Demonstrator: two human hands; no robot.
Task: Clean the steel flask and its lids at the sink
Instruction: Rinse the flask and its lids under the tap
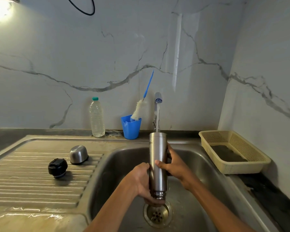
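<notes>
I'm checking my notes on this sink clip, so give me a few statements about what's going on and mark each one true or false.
1. The steel flask is held mouth down over the sink. True.
2. Only the left hand holds it. False: the right hand grips it too.
3. The tap is off. False: water runs onto the flask.
4. The black lid and steel cap lie on the drainboard. True.
5. The bottle brush stands in the blue cup. True.
</notes>
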